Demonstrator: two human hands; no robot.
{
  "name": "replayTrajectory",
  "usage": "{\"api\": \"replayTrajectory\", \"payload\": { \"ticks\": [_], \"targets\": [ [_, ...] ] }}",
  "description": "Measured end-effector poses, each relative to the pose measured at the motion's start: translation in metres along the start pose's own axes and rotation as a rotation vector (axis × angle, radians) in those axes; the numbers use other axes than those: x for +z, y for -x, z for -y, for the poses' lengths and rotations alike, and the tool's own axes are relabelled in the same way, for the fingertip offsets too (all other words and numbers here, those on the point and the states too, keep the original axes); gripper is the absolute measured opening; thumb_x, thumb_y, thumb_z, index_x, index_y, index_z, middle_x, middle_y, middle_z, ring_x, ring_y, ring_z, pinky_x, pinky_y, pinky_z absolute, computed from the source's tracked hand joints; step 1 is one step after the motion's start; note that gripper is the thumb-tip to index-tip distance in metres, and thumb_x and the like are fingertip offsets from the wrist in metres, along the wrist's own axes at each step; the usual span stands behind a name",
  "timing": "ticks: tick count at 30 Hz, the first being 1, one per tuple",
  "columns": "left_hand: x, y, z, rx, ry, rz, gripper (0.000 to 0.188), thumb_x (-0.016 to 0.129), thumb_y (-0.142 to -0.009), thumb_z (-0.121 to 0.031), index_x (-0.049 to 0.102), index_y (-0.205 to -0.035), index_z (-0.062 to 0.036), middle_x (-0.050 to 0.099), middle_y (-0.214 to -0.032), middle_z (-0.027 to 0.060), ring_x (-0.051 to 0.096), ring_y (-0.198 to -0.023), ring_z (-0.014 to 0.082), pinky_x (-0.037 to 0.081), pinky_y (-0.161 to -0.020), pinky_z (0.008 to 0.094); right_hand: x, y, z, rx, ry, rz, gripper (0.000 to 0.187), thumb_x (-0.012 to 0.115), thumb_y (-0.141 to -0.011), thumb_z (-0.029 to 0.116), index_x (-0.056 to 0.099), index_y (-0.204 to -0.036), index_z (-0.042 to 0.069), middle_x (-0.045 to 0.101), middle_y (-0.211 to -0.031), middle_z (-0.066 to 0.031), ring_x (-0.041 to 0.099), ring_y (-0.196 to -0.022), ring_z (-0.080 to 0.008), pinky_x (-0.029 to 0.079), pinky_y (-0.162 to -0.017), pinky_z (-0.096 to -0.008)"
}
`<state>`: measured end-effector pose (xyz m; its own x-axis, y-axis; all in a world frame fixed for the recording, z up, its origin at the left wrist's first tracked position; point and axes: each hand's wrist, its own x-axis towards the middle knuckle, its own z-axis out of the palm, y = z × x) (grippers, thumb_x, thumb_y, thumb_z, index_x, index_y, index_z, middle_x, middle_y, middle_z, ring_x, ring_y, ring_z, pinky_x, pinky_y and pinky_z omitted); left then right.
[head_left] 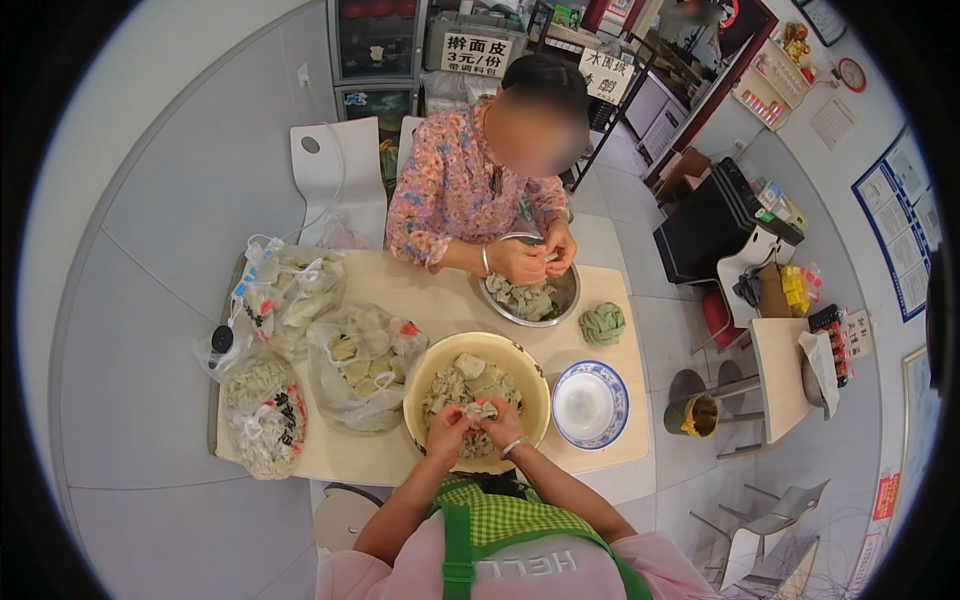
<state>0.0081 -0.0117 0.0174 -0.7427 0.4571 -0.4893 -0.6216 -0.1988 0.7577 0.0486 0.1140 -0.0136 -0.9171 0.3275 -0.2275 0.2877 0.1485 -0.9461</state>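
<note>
Over a cream-yellow basin (541,385), my left hand (449,434) and my right hand (503,425) are close together, fingers closed. They pinch a small, pale grey-green piece of doughy-looking food (482,410) between them; its exact kind is too small to tell. Many similar pieces (470,380) lie in the basin, some flat and larger, others crumpled or broken small. To the right of the basin stands a white bowl (583,404) with a blue patterned rim. A clear plastic bag (365,365) of pale flat pieces rests against its left side.
Across the table (430,285), a person in a floral top (440,180) works over a metal bowl (572,292) of similar pieces. A crumpled green cloth (602,324) lies beside that bowl. More filled bags (262,415) crowd the table's left end. Chairs (765,525) stand at right.
</note>
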Motion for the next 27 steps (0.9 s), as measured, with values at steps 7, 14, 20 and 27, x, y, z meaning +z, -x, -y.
{"api": "replayTrajectory", "payload": {
  "ticks": [7,14,20,27],
  "targets": [
    [-0.003,-0.001,0.004,0.041,-0.399,-0.085,0.011,0.053,-0.085,-0.015,0.050,-0.087,-0.0037,0.053,-0.073,0.0045,0.046,-0.057,0.0096,0.039,-0.052,0.0258,0.002,0.001,0.016,0.124,0.078,0.050,0.018,0.053,-0.078,0.006,0.052,-0.096,0.003,0.057,-0.084,-0.0109,0.057,-0.067,-0.0157,0.047,-0.052,-0.0288],
    [0.026,0.019,-0.011,0.250,-0.535,0.015,0.037,0.047,-0.086,-0.033,0.040,-0.068,-0.0005,0.033,-0.054,0.0046,0.034,-0.049,0.0153,0.032,-0.049,0.0341,0.005,-0.007,-0.029,-0.097,0.311,-0.287,0.027,0.054,-0.078,0.016,0.053,-0.100,0.000,0.060,-0.076,-0.0132,0.058,-0.071,-0.0262,0.044,-0.066,-0.0344],
    [-0.006,-0.004,0.004,0.194,-0.740,-0.172,0.039,0.047,-0.085,-0.041,0.048,-0.082,-0.0026,0.048,-0.063,0.0066,0.043,-0.052,0.0163,0.037,-0.051,0.0322,-0.003,0.004,0.019,0.049,0.447,-0.087,0.040,0.057,-0.079,0.024,0.047,-0.108,-0.002,0.058,-0.084,-0.0173,0.057,-0.079,-0.0283,0.044,-0.070,-0.0334],
    [-0.008,-0.004,-0.002,0.060,-0.279,-0.018,0.025,0.057,-0.082,-0.023,0.049,-0.096,-0.0038,0.053,-0.083,0.0073,0.051,-0.067,0.0110,0.043,-0.056,0.0274,-0.011,0.017,0.061,0.053,-0.063,0.219,0.031,0.054,-0.084,0.021,0.047,-0.104,-0.001,0.053,-0.097,-0.0091,0.056,-0.078,-0.0174,0.047,-0.064,-0.0291]
  ]
}}
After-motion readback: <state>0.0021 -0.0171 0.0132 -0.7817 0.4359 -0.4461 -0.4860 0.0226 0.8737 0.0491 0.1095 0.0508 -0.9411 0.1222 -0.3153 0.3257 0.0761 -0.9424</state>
